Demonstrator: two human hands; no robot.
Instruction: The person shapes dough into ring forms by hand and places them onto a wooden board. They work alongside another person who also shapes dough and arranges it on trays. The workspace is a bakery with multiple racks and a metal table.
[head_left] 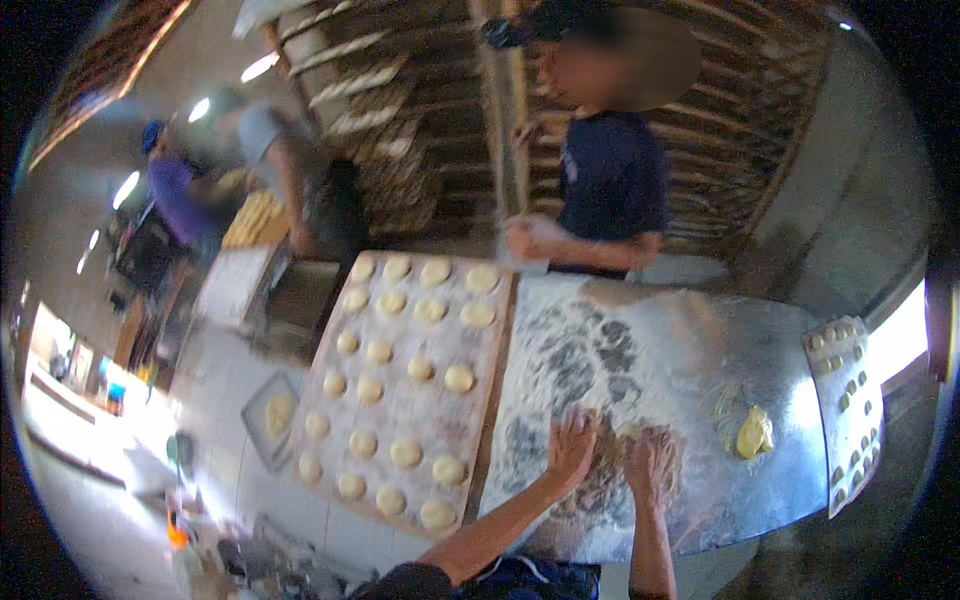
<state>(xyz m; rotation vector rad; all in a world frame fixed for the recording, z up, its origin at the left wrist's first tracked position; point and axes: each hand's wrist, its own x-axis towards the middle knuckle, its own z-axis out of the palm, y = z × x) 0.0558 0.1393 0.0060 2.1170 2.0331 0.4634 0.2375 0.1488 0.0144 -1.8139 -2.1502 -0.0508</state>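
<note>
My left hand point(573, 447) lies palm down on the floured metal table, its fingers curved over a piece of dough that is mostly hidden beneath it. Close beside it, my right hand point(650, 462) is cupped in the same way; a pale edge of dough point(628, 430) shows by its fingers. Flour point(570, 350) is spread in white patches on the tabletop around and beyond both hands. To my right sits a yellow lump of soft fat or dough point(755, 433). Left of the hands lies a wooden board point(400, 345) with rows of round dough pieces point(404, 454).
Another tray point(845, 400) of small dough pieces stands at the far right. A clear shallow container point(268, 420) with something yellowish is left of the board. Across the table stands a person in a dark shirt point(612, 180). Two people work at the far left. Racks line the back.
</note>
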